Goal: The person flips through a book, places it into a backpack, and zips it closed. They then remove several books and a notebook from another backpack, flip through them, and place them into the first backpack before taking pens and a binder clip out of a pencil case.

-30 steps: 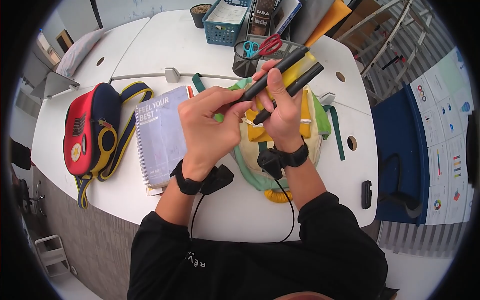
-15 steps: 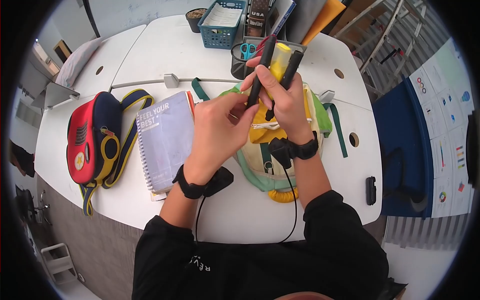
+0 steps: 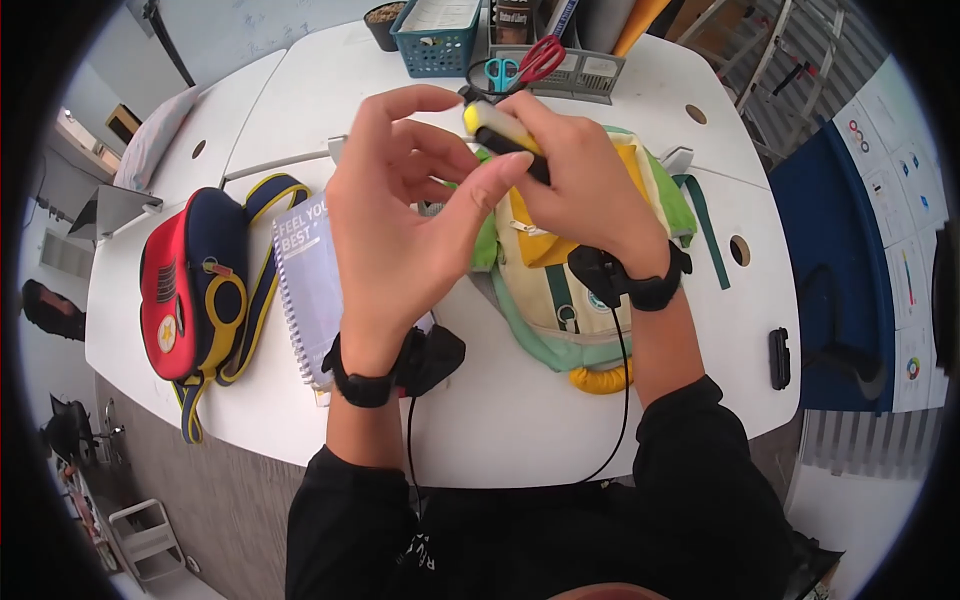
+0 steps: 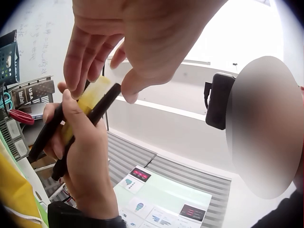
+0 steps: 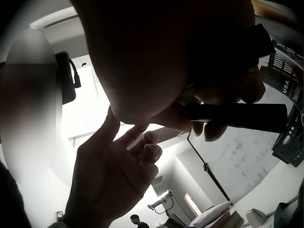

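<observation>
In the head view, the right hand (image 3: 600, 185) grips a yellow highlighter (image 3: 493, 121) with black markers (image 3: 510, 150) beside it, above a cream, green and yellow backpack (image 3: 520, 290). The left wrist view shows two black markers (image 4: 105, 104) on either side of the highlighter (image 4: 97, 94) in the right hand (image 4: 88, 154). Curved but holding nothing, the left hand (image 3: 390, 220) has its thumb and fingertips close to the pens' ends; whether they touch is unclear. One dark marker (image 5: 242, 117) sticks out of the right hand in the right wrist view.
A red and navy bag (image 3: 218, 240) and a spiral notebook (image 3: 310, 265) lie on the left. At the back are a blue basket (image 3: 436, 52), red scissors (image 3: 543, 60) and a grey organiser (image 3: 590, 78). A small black object (image 3: 779, 358) lies near the table's right edge.
The left thumb and fingers have let go of a black marker and spread apart. The right hand has turned, its pens now pointing up and left. The head view has shifted slightly.
</observation>
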The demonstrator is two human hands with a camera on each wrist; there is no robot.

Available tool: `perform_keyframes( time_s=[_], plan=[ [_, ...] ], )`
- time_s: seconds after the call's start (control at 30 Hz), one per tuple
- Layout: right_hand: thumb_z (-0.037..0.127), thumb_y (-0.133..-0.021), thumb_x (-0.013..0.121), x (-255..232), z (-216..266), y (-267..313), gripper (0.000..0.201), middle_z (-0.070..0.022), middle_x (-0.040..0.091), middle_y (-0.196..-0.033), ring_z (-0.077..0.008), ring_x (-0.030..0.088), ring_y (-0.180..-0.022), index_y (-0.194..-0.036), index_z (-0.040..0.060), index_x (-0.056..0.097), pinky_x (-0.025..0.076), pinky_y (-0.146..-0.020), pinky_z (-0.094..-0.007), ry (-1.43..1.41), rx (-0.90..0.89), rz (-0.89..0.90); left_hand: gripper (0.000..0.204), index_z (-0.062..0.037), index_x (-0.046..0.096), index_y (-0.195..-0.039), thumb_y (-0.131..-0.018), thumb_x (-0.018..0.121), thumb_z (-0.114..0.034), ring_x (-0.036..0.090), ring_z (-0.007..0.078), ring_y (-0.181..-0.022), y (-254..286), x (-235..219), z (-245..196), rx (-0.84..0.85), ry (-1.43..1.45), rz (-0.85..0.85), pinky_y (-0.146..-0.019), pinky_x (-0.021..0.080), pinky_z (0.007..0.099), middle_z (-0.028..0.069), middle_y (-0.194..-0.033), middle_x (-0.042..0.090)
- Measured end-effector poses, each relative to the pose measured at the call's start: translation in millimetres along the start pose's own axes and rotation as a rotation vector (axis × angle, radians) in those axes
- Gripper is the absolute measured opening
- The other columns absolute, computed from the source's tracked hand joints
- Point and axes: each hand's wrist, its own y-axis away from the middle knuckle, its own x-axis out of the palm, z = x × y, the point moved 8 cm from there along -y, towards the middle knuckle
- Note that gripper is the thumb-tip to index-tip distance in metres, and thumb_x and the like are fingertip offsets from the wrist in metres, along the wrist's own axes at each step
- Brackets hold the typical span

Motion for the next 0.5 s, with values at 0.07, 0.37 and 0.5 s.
perform_keyframes(
  time_s=[0.07,0.37,0.5],
  plan=[
    [0.013,-0.075,0.071,7,5,1,0.033,-0.0215,0.066,-0.078,-0.0444,0.064,-0.077,-0.102,0.0026,0.054,0.05,-0.064,-0.0476,0.047,0.003,0.031,0.041,0.0015,0.056,-0.118,-0.084,0.078,-0.006,0.068,0.0112,-0.072,0,0,4,-0.053,-0.04,0.048,-0.062,0.053,0.0219,0.0076,-0.082,0.067],
    [0.011,-0.071,0.071,-9,0,2,0.037,-0.0202,0.065,-0.072,-0.0422,0.066,-0.074,-0.104,0.0035,0.056,0.05,-0.063,-0.0475,0.113,0.07,0.036,0.034,0.0036,0.057,-0.118,-0.086,0.065,0.012,0.071,0.0134,-0.077,1,-9,-9,-0.12,-0.057,0.1,-0.065,0.055,0.0226,0.0111,-0.091,0.071],
    [0.018,-0.073,0.082,-7,-2,7,0.047,-0.0202,0.062,-0.076,-0.0426,0.061,-0.075,-0.108,0.0034,0.056,0.048,-0.064,-0.0423,0.029,0.076,0.18,0.017,0.0059,0.069,-0.094,-0.079,0.074,0.01,0.069,0.011,-0.069,8,-19,-3,0.0,-0.341,0.133,-0.065,0.055,0.0237,0.0097,-0.081,0.072]
  ],
)
